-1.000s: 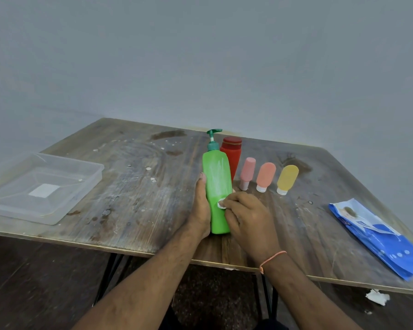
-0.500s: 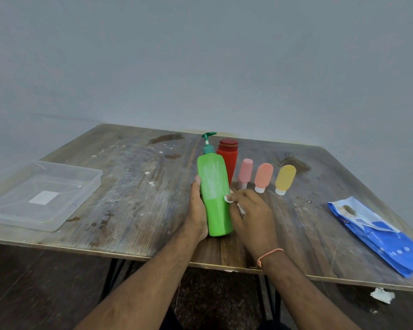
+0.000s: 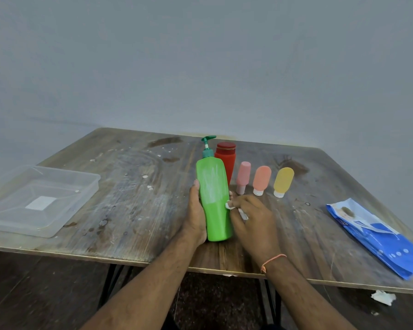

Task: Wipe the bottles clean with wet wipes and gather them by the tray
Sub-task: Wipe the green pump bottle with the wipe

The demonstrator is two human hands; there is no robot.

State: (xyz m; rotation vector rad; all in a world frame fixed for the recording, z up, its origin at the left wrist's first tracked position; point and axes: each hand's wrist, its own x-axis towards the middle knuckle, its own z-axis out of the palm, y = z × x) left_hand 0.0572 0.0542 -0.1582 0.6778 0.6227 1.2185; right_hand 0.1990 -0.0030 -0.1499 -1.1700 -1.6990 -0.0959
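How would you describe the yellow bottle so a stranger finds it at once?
On the wooden table, a row of three small tubes stands behind the right hand. The yellow tube is the rightmost, beside the orange tube, cap down.

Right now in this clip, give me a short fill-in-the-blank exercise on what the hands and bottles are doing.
1. The left hand steadies the ____ pump bottle standing on the table.
2. The right hand presses a white ____ against that bottle's side.
3. The clear tray sits on the person's ____ side of the table.
4. The small tube nearest the blue wipes pack is ____.

Missing words: green; wipe; left; yellow
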